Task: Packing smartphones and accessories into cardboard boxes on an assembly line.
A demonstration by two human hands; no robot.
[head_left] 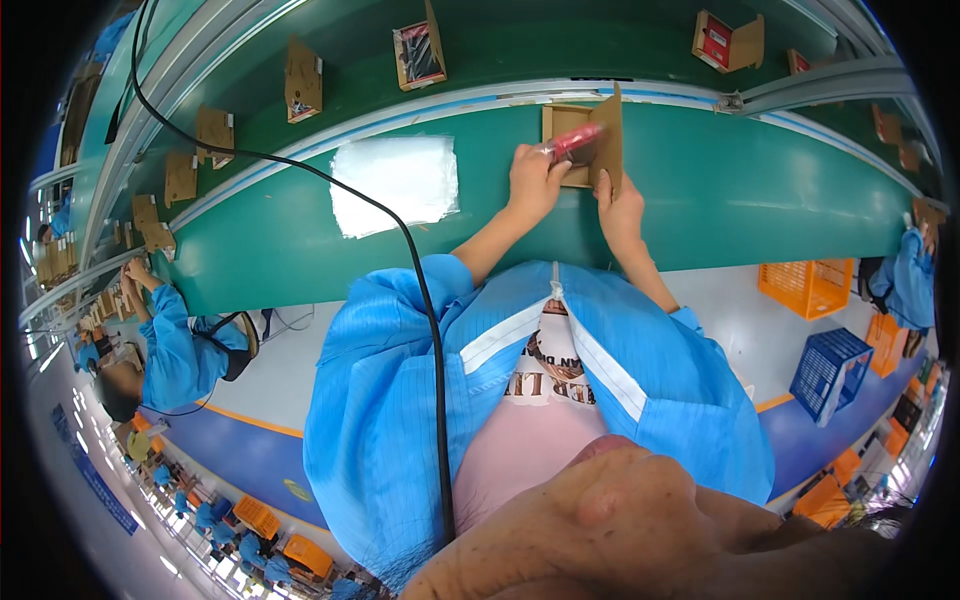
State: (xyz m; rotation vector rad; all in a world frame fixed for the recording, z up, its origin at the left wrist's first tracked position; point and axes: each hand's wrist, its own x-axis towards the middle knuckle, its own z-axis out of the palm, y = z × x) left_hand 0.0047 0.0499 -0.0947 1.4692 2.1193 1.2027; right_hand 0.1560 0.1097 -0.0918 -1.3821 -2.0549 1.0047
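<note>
Closed around one end of a red item in shiny clear wrap point(574, 141) is my left hand point(533, 187); the item's exact kind I cannot make out. It points into a small open cardboard box point(551, 121) on the green bench, near the bench's far edge. The box lid point(614, 140) stands up on the right side. My right hand point(621, 212) pinches the lower edge of that lid. Left of the hands, a stack of clear or white plastic sheets or bags point(393, 182) lies flat on the bench.
Beyond a metal rail, a green belt point(550, 45) carries open cardboard boxes point(420, 55), some with red or dark contents. A black cable point(409, 235) hangs across the view. Co-workers in blue point(185, 345) sit at both sides. Orange point(806, 288) and blue crates point(831, 373) stand at right.
</note>
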